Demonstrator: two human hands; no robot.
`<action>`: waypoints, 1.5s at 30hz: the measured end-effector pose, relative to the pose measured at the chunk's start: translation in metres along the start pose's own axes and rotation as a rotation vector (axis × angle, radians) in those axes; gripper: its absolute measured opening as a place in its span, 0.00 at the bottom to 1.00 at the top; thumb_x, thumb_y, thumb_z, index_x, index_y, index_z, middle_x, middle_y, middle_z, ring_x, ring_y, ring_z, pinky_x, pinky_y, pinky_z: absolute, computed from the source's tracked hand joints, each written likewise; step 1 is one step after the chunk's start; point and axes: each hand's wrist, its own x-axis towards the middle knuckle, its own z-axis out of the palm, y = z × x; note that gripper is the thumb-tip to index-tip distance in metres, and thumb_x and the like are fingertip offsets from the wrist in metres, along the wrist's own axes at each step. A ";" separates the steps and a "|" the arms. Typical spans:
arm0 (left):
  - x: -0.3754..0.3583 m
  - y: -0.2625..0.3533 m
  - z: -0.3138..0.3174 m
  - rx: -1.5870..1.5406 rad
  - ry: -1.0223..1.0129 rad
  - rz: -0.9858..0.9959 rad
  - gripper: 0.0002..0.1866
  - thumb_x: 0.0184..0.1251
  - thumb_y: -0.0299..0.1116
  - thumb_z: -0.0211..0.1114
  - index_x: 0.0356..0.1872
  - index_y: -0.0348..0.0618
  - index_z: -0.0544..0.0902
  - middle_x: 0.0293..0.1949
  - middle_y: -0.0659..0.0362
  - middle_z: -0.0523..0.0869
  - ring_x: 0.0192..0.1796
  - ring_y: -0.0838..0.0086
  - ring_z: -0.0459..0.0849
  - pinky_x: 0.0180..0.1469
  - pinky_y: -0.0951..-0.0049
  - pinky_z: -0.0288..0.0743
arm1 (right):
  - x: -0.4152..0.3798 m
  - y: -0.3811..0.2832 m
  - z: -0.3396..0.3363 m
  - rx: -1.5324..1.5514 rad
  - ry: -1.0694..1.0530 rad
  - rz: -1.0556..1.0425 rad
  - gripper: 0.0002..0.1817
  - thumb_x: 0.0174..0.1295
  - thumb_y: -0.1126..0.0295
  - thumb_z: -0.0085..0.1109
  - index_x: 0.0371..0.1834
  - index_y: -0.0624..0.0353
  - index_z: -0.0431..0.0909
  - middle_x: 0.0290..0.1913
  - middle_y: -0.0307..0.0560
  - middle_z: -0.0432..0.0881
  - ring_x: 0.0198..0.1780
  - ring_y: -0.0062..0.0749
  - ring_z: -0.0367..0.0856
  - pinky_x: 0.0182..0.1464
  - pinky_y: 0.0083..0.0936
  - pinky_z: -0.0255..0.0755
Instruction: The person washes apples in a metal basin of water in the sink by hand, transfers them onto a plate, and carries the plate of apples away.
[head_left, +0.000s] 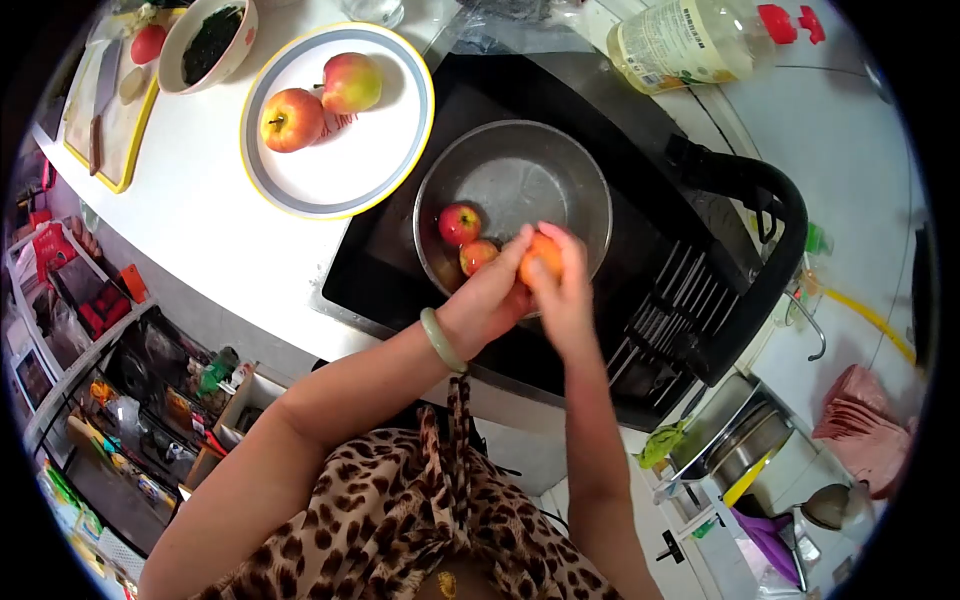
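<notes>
Both my hands are wrapped round an orange fruit (pixel 541 259) over the near rim of a metal pot (pixel 520 180) set in the dark sink. My left hand (pixel 487 302), with a pale green bangle at the wrist, holds it from the left. From the right, my right hand (pixel 563 293) presses its fingers on the fruit. Two red fruits, one upper (pixel 459 224) and one lower (pixel 478 256), lie in the pot, close to my left hand. Two red-yellow apples, one left (pixel 292 120) and one right (pixel 352 83), rest on a white plate (pixel 290 185).
A bowl of dark greens (pixel 240 50) and a cutting board with a knife (pixel 97 140) are at the upper left. A soap bottle (pixel 685 45) lies at the upper right. The curved black faucet (pixel 785 200) and a rack (pixel 665 300) flank the pot's right side.
</notes>
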 end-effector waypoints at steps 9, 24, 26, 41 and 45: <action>-0.009 0.010 -0.035 0.167 0.116 -0.163 0.25 0.69 0.48 0.61 0.62 0.51 0.69 0.55 0.60 0.77 0.54 0.71 0.78 0.52 0.69 0.76 | 0.022 0.051 0.001 0.641 -0.455 0.606 0.20 0.74 0.60 0.41 0.47 0.63 0.81 0.48 0.44 0.83 0.49 0.32 0.79 0.55 0.25 0.70; 0.020 0.067 -0.042 0.226 0.383 0.052 0.20 0.70 0.48 0.60 0.56 0.51 0.74 0.51 0.61 0.80 0.50 0.73 0.79 0.49 0.72 0.75 | 0.040 0.040 0.002 0.511 -0.327 0.493 0.17 0.70 0.63 0.52 0.52 0.64 0.78 0.52 0.53 0.82 0.56 0.41 0.80 0.61 0.30 0.69; 0.016 0.056 -0.023 0.177 0.219 -0.037 0.20 0.72 0.50 0.56 0.57 0.50 0.74 0.52 0.61 0.79 0.50 0.73 0.79 0.51 0.71 0.74 | 0.031 0.012 -0.003 0.040 -0.214 -0.031 0.16 0.68 0.67 0.53 0.56 0.63 0.75 0.59 0.56 0.76 0.62 0.43 0.74 0.64 0.32 0.65; -0.004 0.016 -0.022 0.045 -0.121 -0.421 0.26 0.72 0.61 0.37 0.26 0.55 0.71 0.11 0.71 0.59 0.11 0.82 0.55 0.14 0.82 0.47 | 0.008 0.013 -0.016 0.621 -0.305 0.188 0.27 0.59 0.68 0.66 0.61 0.60 0.69 0.59 0.46 0.73 0.60 0.30 0.71 0.65 0.27 0.61; -0.006 0.026 -0.024 0.142 -0.080 -0.359 0.27 0.73 0.63 0.36 0.41 0.53 0.76 0.25 0.65 0.76 0.25 0.80 0.75 0.25 0.82 0.69 | 0.009 0.013 -0.009 0.321 -0.244 0.115 0.27 0.57 0.68 0.68 0.59 0.60 0.71 0.58 0.47 0.74 0.59 0.33 0.73 0.62 0.28 0.65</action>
